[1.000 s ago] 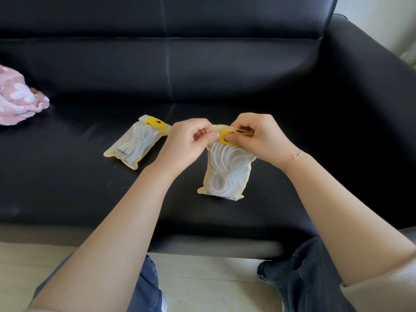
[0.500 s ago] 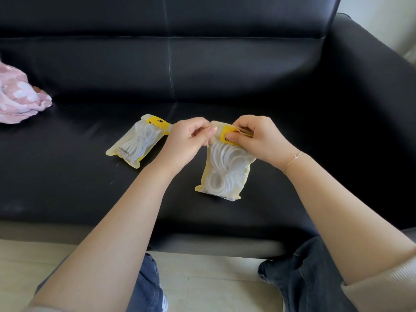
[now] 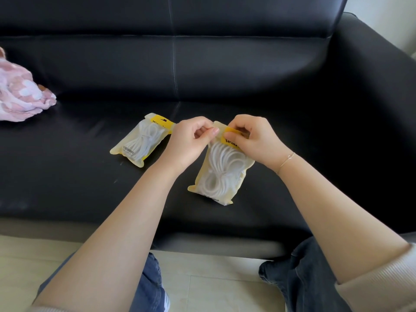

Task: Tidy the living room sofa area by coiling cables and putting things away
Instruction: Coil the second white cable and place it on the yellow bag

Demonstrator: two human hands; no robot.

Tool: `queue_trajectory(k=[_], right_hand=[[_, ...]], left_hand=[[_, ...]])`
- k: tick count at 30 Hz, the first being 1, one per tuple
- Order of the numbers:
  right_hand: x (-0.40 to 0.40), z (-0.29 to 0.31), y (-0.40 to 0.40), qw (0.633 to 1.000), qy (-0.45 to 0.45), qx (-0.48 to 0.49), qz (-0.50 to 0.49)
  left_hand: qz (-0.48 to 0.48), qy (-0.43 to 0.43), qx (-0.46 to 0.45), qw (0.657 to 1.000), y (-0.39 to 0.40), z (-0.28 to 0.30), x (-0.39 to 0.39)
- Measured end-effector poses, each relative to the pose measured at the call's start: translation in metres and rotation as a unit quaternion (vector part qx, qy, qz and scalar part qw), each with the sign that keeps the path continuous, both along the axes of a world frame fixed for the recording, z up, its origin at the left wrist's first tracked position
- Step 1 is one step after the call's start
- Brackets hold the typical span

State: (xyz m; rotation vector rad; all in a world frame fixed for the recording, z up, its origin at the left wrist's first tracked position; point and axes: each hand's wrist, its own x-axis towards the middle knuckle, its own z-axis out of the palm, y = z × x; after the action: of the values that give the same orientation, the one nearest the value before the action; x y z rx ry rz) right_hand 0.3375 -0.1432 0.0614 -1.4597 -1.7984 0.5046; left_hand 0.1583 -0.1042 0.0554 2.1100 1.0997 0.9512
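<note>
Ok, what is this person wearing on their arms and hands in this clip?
Both hands, left hand and right hand, are bare, without gloves or visible rings. A thin gold chain bracelet circles the right wrist. Both forearms are uncovered; a cream ribbed sleeve is pushed up near the right elbow, and a pale strip at the bottom left edge may be its match.

Lying flat on the black sofa seat (image 3: 67, 176) – second cable pouch (image 3: 141, 140), just left of the left hand (image 3: 191, 140), blocking that side. Hanging between left hand and right hand (image 3: 254, 138) – held pouch (image 3: 221, 172), filling the middle. Sitting far left, well apart: pink blanket (image 3: 20, 97). Closing off the right: sofa armrest (image 3: 371, 86).
</note>
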Motion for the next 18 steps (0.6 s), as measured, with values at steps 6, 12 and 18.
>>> queue_trajectory(k=[6, 12, 18], right_hand=[[0.005, 0.007, -0.002, 0.994, 0.027, -0.109, 0.014], [0.005, 0.005, -0.002, 0.994, 0.036, -0.105, -0.003], [0.003, 0.000, 0.001, 0.997, 0.032, -0.067, -0.030]], left_hand=[[0.035, 0.023, 0.006, 0.999, 0.001, 0.001, -0.002], [0.025, 0.008, -0.013, 1.000, 0.003, 0.001, -0.001], [-0.030, -0.002, -0.085, 0.996, 0.006, 0.004, -0.010]])
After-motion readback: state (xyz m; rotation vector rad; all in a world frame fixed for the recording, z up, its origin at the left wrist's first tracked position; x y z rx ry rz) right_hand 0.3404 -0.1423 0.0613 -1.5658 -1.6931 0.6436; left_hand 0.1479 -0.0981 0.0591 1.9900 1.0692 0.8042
